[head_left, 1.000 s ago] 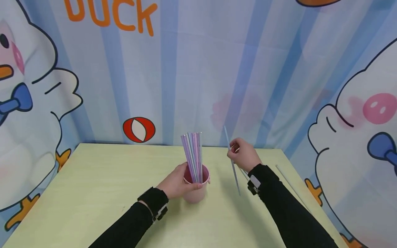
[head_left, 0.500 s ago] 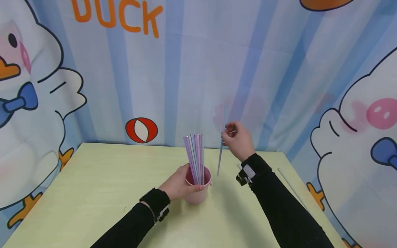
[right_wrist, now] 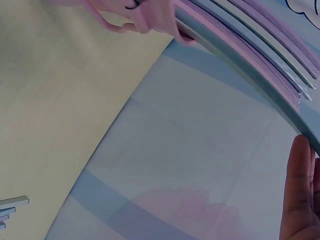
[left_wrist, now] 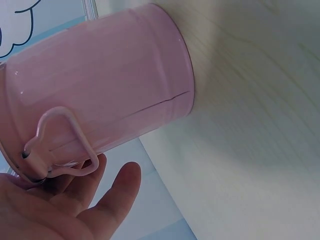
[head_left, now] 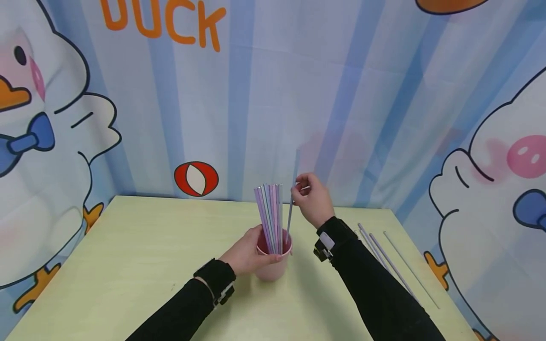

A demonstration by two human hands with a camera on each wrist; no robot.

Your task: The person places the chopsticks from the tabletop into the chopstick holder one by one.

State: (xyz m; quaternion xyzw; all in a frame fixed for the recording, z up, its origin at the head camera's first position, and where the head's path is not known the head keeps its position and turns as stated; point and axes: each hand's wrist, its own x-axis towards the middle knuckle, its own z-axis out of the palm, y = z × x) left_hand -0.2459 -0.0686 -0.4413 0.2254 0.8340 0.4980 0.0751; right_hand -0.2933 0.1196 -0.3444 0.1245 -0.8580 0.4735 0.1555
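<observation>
A small pink bucket (head_left: pixel 271 272) stands on the table, and a bundle of thin pastel straw-like sticks (head_left: pixel 269 220) rises from it. My left hand (head_left: pixel 247 252) grips the bucket at its rim, the thumb across the near side. A looped pink handle (left_wrist: pixel 65 137) sits close to those fingers in the left wrist view. With thumb and fingertips my right hand (head_left: pixel 313 200) pinches a single blue-grey straw-like stick (head_left: pixel 290 215). That stick is nearly upright, right of the bundle, its lower end inside the bucket's rim. The bucket's inside bottom is hidden.
Several loose straw-like sticks (head_left: pixel 388 255) lie on the pale yellow table (head_left: pixel 162 246) to the right, partly covered by the right sleeve. Behind the table's far edge hangs a blue striped curtain (head_left: pixel 290 94) printed with cartoon ducks.
My right hand has lifted the blue-grey stick from beside the bucket and moved it left, lowering its end into the bucket. More loose sticks show on the right. The left hand keeps its grip.
</observation>
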